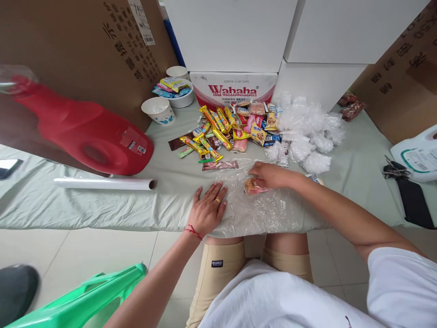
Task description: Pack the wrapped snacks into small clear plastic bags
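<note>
A sheet of clear plastic film (235, 214) lies at the front edge of the cloth-covered table. My left hand (208, 207) rests flat on its left side, fingers stretched out, with a ring and a red cord at the wrist. On the film, my right hand (268, 174) has its bent fingers around a small wrapped snack (254, 186), partly covered by the palm. Just behind the film lies a brown snack stick (220, 165). A heap of wrapped snacks (218, 127) spreads farther back, beside a pile of clear plastic-wrapped bundles (307, 127). Another small packet (316, 179) peeks out behind my right forearm.
To the left are a large red bottle (105, 132), a roll of film (105, 183), a paper cup (159, 110) and a bowl of packets (182, 99). A Wahaha box (235, 86) stands behind. Keys (396, 168) and a white bottle (418, 152) lie right. A green stool (85, 296) is below.
</note>
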### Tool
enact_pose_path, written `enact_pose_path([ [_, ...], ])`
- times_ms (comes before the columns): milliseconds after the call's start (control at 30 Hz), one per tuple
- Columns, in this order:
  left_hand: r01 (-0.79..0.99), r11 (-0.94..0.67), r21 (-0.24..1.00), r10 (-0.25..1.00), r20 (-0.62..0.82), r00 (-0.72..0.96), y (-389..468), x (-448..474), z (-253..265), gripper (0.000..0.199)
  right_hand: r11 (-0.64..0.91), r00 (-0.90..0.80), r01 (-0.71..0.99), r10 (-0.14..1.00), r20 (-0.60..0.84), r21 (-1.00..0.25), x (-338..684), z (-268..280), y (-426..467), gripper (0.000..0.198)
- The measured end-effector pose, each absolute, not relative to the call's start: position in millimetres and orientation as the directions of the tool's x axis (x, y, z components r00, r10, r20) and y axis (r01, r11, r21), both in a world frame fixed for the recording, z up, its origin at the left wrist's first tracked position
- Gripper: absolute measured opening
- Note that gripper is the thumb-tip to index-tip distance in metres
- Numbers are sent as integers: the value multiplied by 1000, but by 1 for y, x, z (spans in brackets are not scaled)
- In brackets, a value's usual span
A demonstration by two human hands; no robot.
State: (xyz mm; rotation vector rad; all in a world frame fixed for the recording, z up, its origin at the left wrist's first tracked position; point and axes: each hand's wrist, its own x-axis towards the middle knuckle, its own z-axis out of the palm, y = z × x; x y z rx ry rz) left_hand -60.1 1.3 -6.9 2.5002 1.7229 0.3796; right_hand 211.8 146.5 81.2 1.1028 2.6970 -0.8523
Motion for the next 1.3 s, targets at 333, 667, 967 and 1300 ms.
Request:
enact_pose_path([
  [333, 906, -372, 200, 924, 169, 342, 1, -60, -5, 52, 197, -201, 971, 979, -14, -137, 203, 73, 249, 57],
  [667, 904, -359, 234, 932, 153, 330, 2, -60, -5, 52, 278, -276, 921, 960, 50, -274, 269, 54, 234, 35],
  [967, 907, -350, 233, 935, 152, 322, 2, -58, -5, 53, 569, -582, 760, 811, 60, -313, 237, 58, 237, 39],
  [1300, 908, -352, 227, 933, 156, 323, 2, -60, -6, 51, 516, -539, 840, 830, -146, -168, 247, 47, 233, 43],
])
